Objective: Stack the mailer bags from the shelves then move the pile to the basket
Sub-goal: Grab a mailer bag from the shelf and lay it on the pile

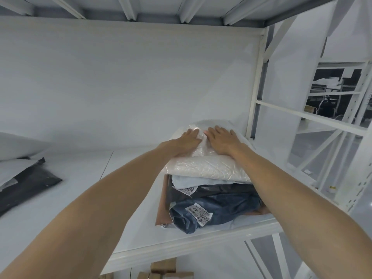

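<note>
Pressing down on the pile, we have our left hand and right hand side by side on the top bubble mailer. Both palms face down with the fingers straight and laid flat, and nothing is pinched or hooked underneath. The pile sits at the right end of the white shelf, close to its front edge. Under the bubble mailer lie a pale blue bag, a black bag, a navy bag with a printed label and, at the bottom, a brown kraft mailer.

We think slippage is the main risk. The layers look like slick plastic, they differ in size, and the navy bag bulges toward the shelf edge. If we drag or lift with our hands only on top, the bubble mailer could slide off alone, or the lower bags could spill over the front. Getting our fingers under the kraft mailer would probably guard against that.

Black and white mailers lie well apart at the left, not on the pile, so we could leave them behind. We cannot see the basket.
</note>
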